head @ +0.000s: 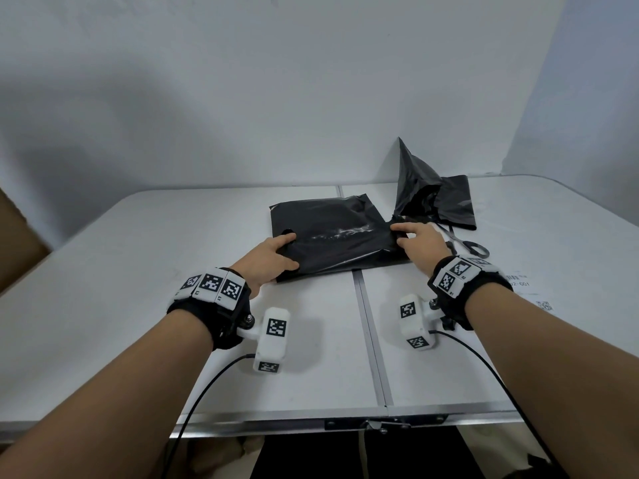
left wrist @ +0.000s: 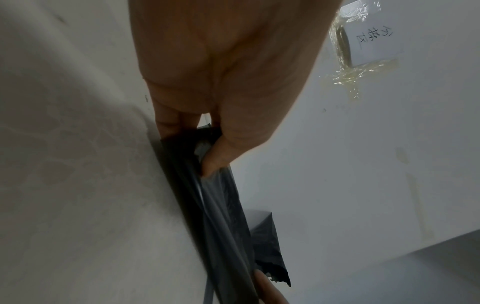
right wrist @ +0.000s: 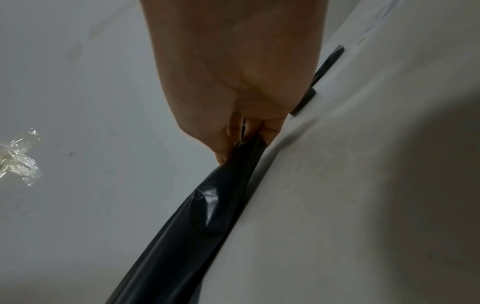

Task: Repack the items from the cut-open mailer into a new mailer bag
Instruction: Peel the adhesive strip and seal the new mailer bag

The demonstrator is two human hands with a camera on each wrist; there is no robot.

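Observation:
A flat black mailer bag (head: 332, 233) lies on the white table (head: 138, 271), its top face bulging slightly. My left hand (head: 273, 252) pinches its left edge, thumb on top and fingers under; the left wrist view shows the thumb on the black mailer bag (left wrist: 221, 216). My right hand (head: 415, 238) pinches the right edge, and the right wrist view shows the same mailer bag (right wrist: 197, 222) held between fingers and thumb. Behind to the right, the crumpled cut-open mailer (head: 432, 191) stands up with a pointed corner. What is inside either bag is hidden.
Black-handled scissors (head: 466, 245) lie right of my right hand, close to the wrist. A cardboard box (head: 17, 243) sits at the far left. A seam (head: 370, 333) runs down the table's middle. A wall stands behind the table.

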